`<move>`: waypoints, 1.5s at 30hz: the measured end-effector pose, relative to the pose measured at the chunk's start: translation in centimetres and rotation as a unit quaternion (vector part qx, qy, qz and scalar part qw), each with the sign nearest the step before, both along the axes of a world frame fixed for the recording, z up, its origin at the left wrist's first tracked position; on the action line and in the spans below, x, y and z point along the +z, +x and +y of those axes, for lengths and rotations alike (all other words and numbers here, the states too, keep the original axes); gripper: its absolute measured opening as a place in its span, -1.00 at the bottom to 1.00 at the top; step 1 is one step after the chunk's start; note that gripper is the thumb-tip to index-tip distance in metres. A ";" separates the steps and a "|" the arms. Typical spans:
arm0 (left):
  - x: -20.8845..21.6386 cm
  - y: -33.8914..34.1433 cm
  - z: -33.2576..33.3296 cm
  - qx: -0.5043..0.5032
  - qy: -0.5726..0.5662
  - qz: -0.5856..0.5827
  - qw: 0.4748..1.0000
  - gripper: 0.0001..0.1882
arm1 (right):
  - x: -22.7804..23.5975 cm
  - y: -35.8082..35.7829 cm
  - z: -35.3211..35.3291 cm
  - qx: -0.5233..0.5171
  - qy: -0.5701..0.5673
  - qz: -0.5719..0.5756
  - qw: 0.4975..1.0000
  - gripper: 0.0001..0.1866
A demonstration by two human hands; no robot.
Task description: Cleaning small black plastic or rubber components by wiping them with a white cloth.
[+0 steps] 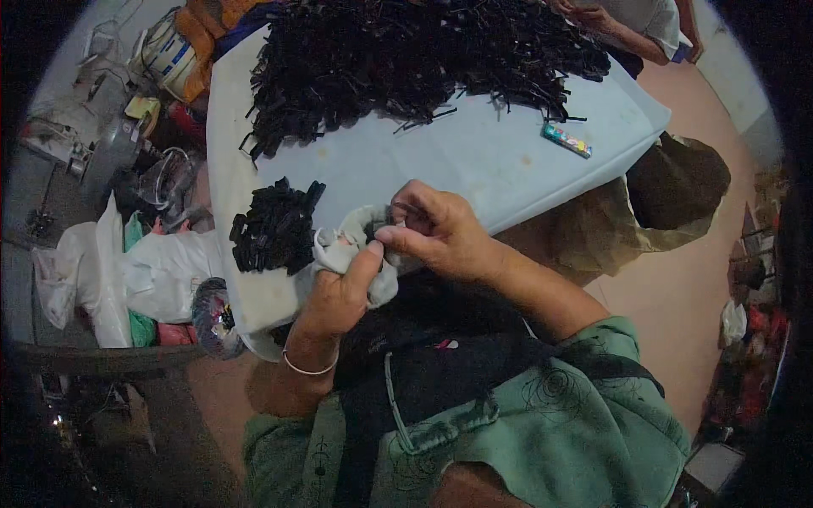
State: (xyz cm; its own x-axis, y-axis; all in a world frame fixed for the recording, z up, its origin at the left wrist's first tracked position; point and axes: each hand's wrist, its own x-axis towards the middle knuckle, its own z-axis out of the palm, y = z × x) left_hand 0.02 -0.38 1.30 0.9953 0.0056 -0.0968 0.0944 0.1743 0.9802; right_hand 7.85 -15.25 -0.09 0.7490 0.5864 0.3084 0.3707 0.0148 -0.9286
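Note:
My left hand point(337, 296) is closed around a crumpled whitish cloth point(383, 289) at the table's near edge. Against this cloth, the thumb and fingers of my right hand point(445, 233) pinch a small black piece point(381, 223); its exact kind is hard to make out, and my fingers partly cover it. Left of my hands lies a small pile of short black strips point(273, 227). A much larger heap of similar black strips point(364, 68) spreads over the far side of the table point(457, 148).
A small green tube point(567, 140) lies near the table's right edge. Beside that edge stands an open brown paper sack point(610, 233). Plastic bags point(169, 275) crowd the left side. Another person's hand point(597, 19) is at the heap's far right.

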 end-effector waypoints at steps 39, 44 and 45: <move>3.2 1.5 5.3 0.085 0.734 -0.146 0.658 -0.74 | -2.4 3.1 -0.6 -0.032 -0.071 -0.075 0.994 -0.72; 3.9 3.2 10.6 0.121 0.797 -0.200 0.556 -0.72 | -3.4 5.2 -3.6 -0.140 -0.028 -0.066 0.987 -0.76; 3.4 5.7 12.4 0.128 0.786 -0.177 0.579 -0.71 | -3.6 5.3 -3.9 -0.148 -0.030 -0.065 0.986 -0.76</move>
